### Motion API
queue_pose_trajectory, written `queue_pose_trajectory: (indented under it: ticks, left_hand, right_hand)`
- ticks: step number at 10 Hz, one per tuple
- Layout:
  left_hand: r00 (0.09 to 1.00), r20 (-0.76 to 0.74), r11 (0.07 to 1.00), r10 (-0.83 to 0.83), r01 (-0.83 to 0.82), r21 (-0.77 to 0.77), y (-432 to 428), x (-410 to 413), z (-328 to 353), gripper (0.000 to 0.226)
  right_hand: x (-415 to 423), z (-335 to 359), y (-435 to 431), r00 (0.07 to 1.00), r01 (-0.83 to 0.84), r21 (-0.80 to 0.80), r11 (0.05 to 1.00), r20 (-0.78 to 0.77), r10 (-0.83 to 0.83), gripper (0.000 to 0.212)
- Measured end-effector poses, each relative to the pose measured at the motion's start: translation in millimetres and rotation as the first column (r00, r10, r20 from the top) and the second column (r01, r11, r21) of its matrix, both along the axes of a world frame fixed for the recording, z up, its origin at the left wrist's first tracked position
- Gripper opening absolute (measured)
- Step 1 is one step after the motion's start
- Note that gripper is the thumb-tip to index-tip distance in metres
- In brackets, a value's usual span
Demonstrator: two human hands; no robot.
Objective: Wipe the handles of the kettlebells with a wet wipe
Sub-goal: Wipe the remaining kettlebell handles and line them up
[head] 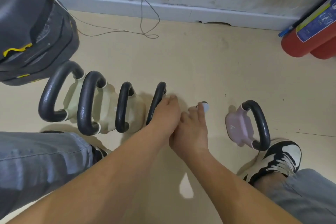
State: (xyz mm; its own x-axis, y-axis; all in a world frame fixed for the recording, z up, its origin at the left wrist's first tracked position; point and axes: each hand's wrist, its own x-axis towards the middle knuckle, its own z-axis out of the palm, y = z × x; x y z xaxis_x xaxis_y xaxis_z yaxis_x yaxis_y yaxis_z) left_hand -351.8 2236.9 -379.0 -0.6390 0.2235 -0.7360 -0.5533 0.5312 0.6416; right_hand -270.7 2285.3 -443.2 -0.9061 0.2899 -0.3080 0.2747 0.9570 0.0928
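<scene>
Crouched low over a beige floor (200, 60), facing a row of kettlebells: four cream kettlebells (107, 107) side by side at left with black loop handles upright, one pink kettlebell (238, 127) apart at right, close to a black-and-white shoe (280, 158). Left hand (163, 112) laid against the rightmost handle (158, 94) of the cream row, thumb and a fingertip poking past the far side, the other fingers hidden behind the palm (so impossible to say whether clasping or merely leaning). Right hand (192, 127) just to the right, heel against the left wrist, pinching a small pale wet wipe (205, 107) under the thumb and pressing it onto a sliver of dark handle (204, 102) barely peeping out beyond the fingertips, the bell beneath out of sight. Probably mid-wipe on that hidden bar. To do the stroke well: fold the wipe round the bar instead of dabbing the top, squeeze lightly, then slide along the whole curve from one socket to the other, underside included. Steady the bell with the free hand, low on the loop, against tipping toward the neighbours. Turn the wipe to a fresh face before moving on. Mind the tight spacing in the cream row; nudge each one clear if fingers cannot pass between.
</scene>
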Motion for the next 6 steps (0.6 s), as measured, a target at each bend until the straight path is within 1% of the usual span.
queue_pose_trajectory:
  ticks: [1,2,3,4,5,6]
  left_hand:
    - [1.0,-0.027,0.999,-0.001,0.003,0.04,4.3,-0.5,7.3,0.036]
    - [0.999,-0.049,0.999,0.018,-0.016,0.05,2.2,0.1,2.4,0.028]
    - [0.998,-0.058,0.999,-0.012,0.014,0.034,-0.4,4.0,-4.7,0.026]
    - [0.991,-0.133,0.997,-0.023,0.033,0.076,-0.2,8.6,-10.2,0.033]
    - [0.986,-0.161,0.997,-0.039,0.049,0.059,-2.6,11.9,-12.8,0.034]
    - [0.987,-0.154,0.997,-0.045,0.055,0.061,-3.8,13.4,-16.7,0.034]
  right_hand:
    - [17.3,-4.7,-11.8,0.953,-0.257,0.083,0.963,0.188,0.238,0.045]
    - [16.9,-2.4,-12.1,0.935,-0.286,-0.008,0.958,0.214,0.281,0.036]
    - [-6.6,19.9,7.1,0.991,-0.037,-0.223,0.974,0.114,0.064,0.022]
    - [-24.9,16.7,44.7,0.955,0.262,-0.482,0.836,0.004,-0.297,0.014]
    - [-25.1,3.1,63.4,0.703,0.419,-0.776,0.472,-0.051,-0.709,0.034]
    - [-33.3,9.3,58.6,0.404,0.538,-0.842,0.052,0.202,-0.892,0.04]
